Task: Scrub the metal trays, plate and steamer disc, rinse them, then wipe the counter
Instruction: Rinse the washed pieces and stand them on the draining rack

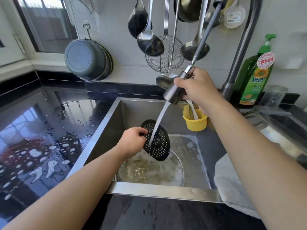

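Note:
My left hand (132, 140) pinches the edge of a black perforated steamer disc (159, 145), held tilted above the steel sink (106, 120). My right hand (197, 87) grips the pull-out spray head (176, 90) of the faucet (239, 52). A stream of water (158, 123) runs from the spray head onto the middle of the disc. Beneath the disc a round metal plate or tray (179, 165) lies in the sink, filled with foamy, cloudy water.
The black counter (41, 133) at left is wet with puddles and suds. A yellow cup (196, 121) hangs inside the sink's back right. A green dish soap bottle (255, 75) and glass (272, 97) stand at right; a white cloth (232, 185) drapes the sink's right edge. Ladles (149, 40) and basins (88, 59) hang on the wall.

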